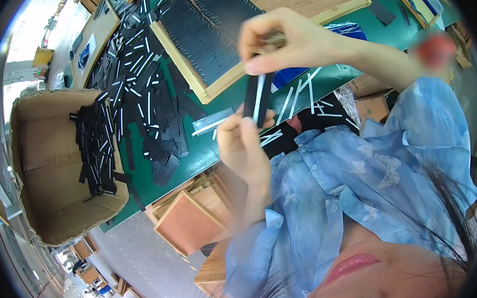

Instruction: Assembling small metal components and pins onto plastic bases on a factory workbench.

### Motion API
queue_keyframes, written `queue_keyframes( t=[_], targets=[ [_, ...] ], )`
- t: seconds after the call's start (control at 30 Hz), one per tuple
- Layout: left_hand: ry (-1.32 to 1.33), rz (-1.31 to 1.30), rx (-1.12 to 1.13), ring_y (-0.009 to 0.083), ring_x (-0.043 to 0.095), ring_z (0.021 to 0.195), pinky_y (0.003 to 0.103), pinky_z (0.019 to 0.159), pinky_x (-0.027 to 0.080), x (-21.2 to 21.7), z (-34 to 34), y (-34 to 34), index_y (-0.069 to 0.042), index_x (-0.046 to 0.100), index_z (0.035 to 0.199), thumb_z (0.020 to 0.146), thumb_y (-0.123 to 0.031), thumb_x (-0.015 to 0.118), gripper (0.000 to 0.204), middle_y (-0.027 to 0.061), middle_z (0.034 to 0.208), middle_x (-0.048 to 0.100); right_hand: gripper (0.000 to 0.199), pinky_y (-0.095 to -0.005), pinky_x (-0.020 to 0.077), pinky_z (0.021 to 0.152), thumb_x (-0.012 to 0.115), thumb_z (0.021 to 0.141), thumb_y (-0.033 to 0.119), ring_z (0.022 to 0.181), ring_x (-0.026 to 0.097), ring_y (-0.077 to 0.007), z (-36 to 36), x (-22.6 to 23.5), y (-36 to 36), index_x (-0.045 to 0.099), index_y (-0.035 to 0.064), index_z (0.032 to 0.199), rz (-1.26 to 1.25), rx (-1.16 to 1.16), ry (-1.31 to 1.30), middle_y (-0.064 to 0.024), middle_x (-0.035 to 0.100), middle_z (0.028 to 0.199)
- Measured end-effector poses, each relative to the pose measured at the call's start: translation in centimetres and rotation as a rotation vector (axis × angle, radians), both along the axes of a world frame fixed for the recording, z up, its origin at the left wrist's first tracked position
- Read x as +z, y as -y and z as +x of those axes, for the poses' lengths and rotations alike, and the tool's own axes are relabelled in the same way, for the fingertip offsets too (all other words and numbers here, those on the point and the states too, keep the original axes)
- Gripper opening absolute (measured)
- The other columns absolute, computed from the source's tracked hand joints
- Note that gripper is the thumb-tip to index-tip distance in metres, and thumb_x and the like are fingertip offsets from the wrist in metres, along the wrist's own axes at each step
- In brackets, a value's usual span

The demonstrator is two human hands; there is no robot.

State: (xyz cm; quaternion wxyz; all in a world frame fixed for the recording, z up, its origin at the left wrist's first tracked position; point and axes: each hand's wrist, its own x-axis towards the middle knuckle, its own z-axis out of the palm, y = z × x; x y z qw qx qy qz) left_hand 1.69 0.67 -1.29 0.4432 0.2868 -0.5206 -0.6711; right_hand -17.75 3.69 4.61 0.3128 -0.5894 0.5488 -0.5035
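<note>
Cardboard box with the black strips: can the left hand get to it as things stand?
Probably not freely: the left hand grips the black strip shared with the right hand. The cardboard box is open-topped.

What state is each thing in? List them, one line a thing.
Black strip: held upright between both hands.
Left hand: grip shut on the strip's lower end.
Right hand: grip pinching the strip's top end.
Cardboard box: open, partly filled with black strips.
Strip pile: loose, scattered on the green table.
Wooden tray: holds a black sheet.
</note>
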Motion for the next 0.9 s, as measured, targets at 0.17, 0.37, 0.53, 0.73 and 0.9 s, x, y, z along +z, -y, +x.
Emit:
queue_keyframes(
  t=[0.17, 0.37, 0.53, 0.73, 0.9],
  targets=[
    [-0.025, 0.062, 0.052, 0.0176, 0.062, 0.062, 0.023, 0.054, 0.051, 0.8, -0.4, 0.4, 0.005, 0.054, 0.102, 0.095, -0.015, 0.051, 0.021, 0.0191, 0.099, 0.063, 0.028, -0.0344, 0.0475, 0.066, 0.075, 0.074, 0.023, 0.077, 0.061, -0.0225, -0.9, -0.5, -3.5, 0.057, 0.0073, 0.088, -0.140, -0.198, -0.645, -0.0046, 0.062, 0.083],
    [0.118, 0.102, -0.170, 0.0131, 0.060, 0.066, 0.024, 0.062, 0.050, 2.4, -1.3, -0.2, 0.006, 0.056, 0.115, 0.097, -0.014, 0.048, 0.028, 0.0138, 0.096, 0.065, 0.027, -0.0335, 0.0414, 0.066, 0.071, 0.071, 0.025, 0.076, 0.051, -0.0212, 0.7, -1.9, -1.5, 0.055, 0.0110, 0.086, -0.583, -0.148, -0.973, -0.0022, 0.052, 0.081],
    [0.025, 0.242, -0.031, 0.0146, 0.061, 0.065, 0.024, 0.058, 0.050, 0.1, -1.0, 1.1, 0.005, 0.057, 0.111, 0.096, -0.015, 0.049, 0.026, 0.0141, 0.090, 0.065, 0.017, -0.0309, 0.0402, 0.065, 0.060, 0.071, 0.022, 0.078, 0.050, -0.0200, 0.1, -1.6, -5.0, 0.052, 0.0101, 0.080, -0.616, 0.126, -1.081, -0.0033, 0.048, 0.079],
    [0.043, 0.086, 0.211, 0.0181, 0.063, 0.061, 0.023, 0.053, 0.051, -0.6, 0.1, 2.2, 0.007, 0.055, 0.112, 0.094, -0.014, 0.050, 0.028, 0.0177, 0.085, 0.065, 0.022, -0.0362, 0.0473, 0.066, 0.063, 0.071, 0.012, 0.080, 0.057, -0.0246, -1.6, -4.2, -9.2, 0.059, 0.0095, 0.092, -0.203, 0.255, -0.728, -0.0056, 0.053, 0.085],
    [0.048, 0.057, 0.196, 0.0182, 0.060, 0.065, 0.024, 0.059, 0.051, -1.2, 0.6, 2.4, 0.005, 0.052, 0.114, 0.094, -0.016, 0.049, 0.030, 0.0177, 0.087, 0.063, 0.023, -0.0343, 0.0480, 0.062, 0.073, 0.070, 0.014, 0.080, 0.060, -0.0230, -6.0, -6.3, -7.9, 0.064, 0.0100, 0.091, -0.086, -0.041, -0.610, -0.0032, 0.057, 0.093]
  ],
)
